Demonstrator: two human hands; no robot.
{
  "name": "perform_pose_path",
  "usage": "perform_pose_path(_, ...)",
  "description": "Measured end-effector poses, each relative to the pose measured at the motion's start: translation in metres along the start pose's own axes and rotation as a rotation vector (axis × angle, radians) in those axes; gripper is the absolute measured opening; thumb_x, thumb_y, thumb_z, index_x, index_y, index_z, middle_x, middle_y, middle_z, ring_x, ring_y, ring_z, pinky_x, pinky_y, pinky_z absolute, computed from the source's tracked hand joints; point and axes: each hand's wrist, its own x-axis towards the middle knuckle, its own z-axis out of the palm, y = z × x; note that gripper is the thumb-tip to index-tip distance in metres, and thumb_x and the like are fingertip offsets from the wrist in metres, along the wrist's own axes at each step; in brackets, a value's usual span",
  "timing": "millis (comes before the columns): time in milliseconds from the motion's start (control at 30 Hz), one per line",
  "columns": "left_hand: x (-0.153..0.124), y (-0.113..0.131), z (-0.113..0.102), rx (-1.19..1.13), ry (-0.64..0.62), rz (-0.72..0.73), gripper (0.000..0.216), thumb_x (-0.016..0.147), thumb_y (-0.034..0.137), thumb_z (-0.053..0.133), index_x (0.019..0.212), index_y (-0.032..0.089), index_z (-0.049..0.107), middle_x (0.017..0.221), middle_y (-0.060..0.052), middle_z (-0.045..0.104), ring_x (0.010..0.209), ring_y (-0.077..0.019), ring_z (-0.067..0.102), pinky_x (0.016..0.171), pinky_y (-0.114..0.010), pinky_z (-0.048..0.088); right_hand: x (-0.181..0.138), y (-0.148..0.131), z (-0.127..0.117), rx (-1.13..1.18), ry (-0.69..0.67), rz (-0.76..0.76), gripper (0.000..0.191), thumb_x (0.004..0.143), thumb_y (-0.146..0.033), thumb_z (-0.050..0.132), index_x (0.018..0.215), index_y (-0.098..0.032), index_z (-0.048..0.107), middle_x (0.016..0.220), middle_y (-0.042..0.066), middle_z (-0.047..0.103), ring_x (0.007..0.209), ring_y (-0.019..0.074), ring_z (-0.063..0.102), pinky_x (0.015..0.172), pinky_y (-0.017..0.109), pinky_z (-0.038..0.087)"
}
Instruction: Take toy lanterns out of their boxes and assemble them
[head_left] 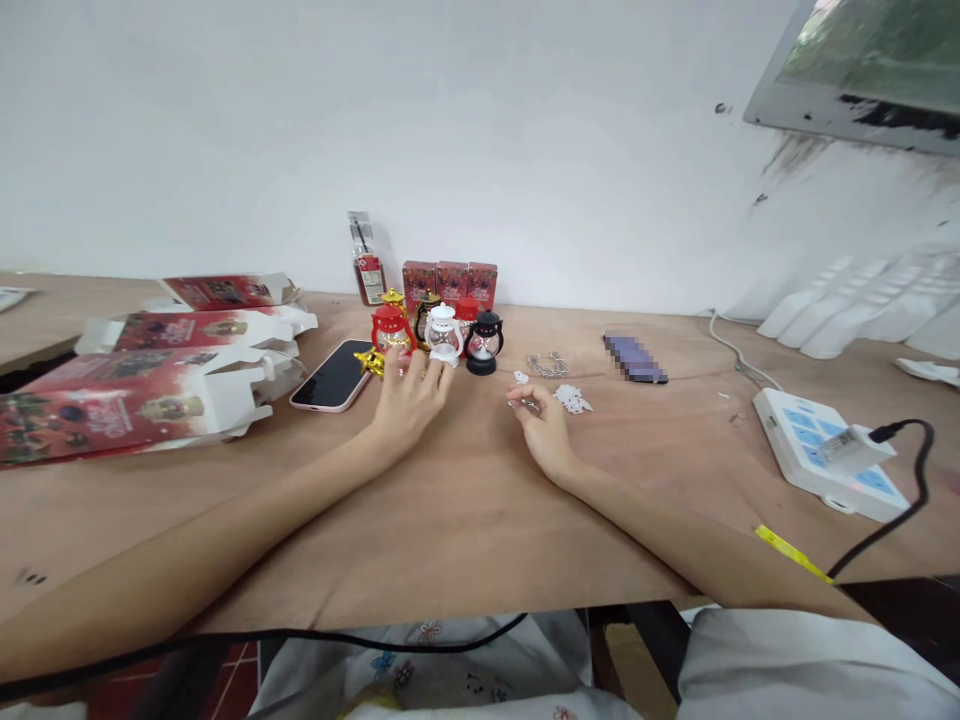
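Several small toy lanterns stand in a cluster at the back of the wooden table (465,520): a red one (390,328), a white one (444,335) and a black one (484,342). My left hand (409,400) reaches to the white lantern, fingers spread and touching its base. A gold lantern (371,362) lies on its side by that hand. My right hand (544,425) rests on the table with fingers curled, pinching a small silvery piece I cannot make out. Small white cut-out pieces (572,400) lie just beyond it.
A phone (334,377) lies face up left of the lanterns. Opened red cartons (127,395) are stacked at left. Three small red boxes (450,280) and a packet (367,262) stand against the wall. A power strip (817,455) with a plugged cable sits at right. A thin chain (547,365) lies nearby.
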Motion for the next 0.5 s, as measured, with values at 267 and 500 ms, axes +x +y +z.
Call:
perform_pose_path(267, -0.007, -0.015, 0.027, -0.125, -0.098, -0.150, 0.048, 0.085, -0.002, 0.025, 0.115, 0.015, 0.058, 0.117, -0.018, 0.058, 0.126, -0.0310, 0.041, 0.100, -0.062, 0.026, -0.004, -0.008, -0.001, -0.046, -0.045, -0.073, 0.013, 0.075, -0.020, 0.047, 0.077, -0.022, 0.059, 0.097, 0.005, 0.059, 0.101, 0.0184, 0.057, 0.088, 0.036, 0.047)
perform_pose_path(500, -0.015, -0.016, 0.044, -0.122, -0.147, -0.176, 0.056, 0.083, -0.005, 0.014, 0.125, 0.004, 0.051, 0.124, -0.025, 0.051, 0.127, -0.0305, 0.038, 0.095, -0.053, 0.036, -0.007, -0.011, 0.000, -0.111, -0.075, -0.112, 0.018, 0.073, -0.015, 0.045, 0.079, -0.022, 0.060, 0.099, 0.005, 0.057, 0.100, 0.0187, 0.056, 0.083, 0.035, 0.047)
